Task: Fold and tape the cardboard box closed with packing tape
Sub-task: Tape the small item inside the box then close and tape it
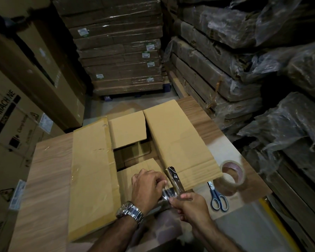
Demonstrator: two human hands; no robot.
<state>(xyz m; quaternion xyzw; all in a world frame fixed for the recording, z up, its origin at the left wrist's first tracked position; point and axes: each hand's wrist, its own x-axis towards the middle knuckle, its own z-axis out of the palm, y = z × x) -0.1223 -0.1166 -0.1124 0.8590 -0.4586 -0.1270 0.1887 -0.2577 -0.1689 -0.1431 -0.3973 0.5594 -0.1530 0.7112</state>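
Silver metal link-bracelet wristwatch (130, 212) behind the left hand (147, 186), 2 bare forearms (115, 233)

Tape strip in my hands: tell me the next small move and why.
Probably peel the strip clear of the right flap. Both the left hand and right hand pinch it, it looks crumpled and clings to that flap's near edge, and the box is open, so it could not seal a seam there. The roll lies ready nearby.
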